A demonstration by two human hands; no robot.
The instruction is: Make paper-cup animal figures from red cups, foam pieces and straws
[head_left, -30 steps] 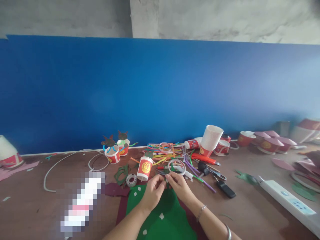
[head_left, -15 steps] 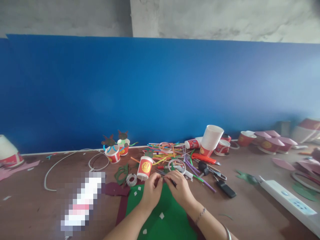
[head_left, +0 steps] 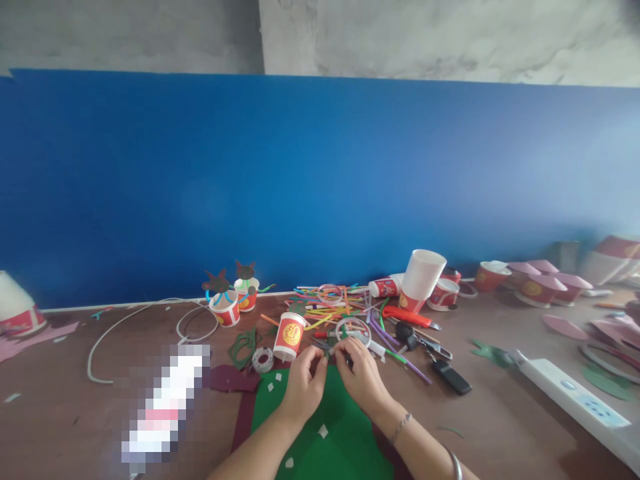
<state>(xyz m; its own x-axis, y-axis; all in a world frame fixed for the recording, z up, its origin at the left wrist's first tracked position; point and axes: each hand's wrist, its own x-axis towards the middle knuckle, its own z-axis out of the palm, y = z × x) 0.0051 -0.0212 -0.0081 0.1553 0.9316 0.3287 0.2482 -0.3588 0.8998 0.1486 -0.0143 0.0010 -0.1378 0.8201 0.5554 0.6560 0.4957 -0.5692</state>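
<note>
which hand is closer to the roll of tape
Left. The left hand is just right of the roll of clear tape and nearer the camera, not touching it. The right hand is farther away, on the far side of the left hand.

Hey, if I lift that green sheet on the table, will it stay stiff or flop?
The green craft sheet looks thin and lies flat, so it's probably light and floppy. The small white pieces on it might slide off if they're loose. It seems to overlap a dark red sheet, which could shift if pushed.
</note>
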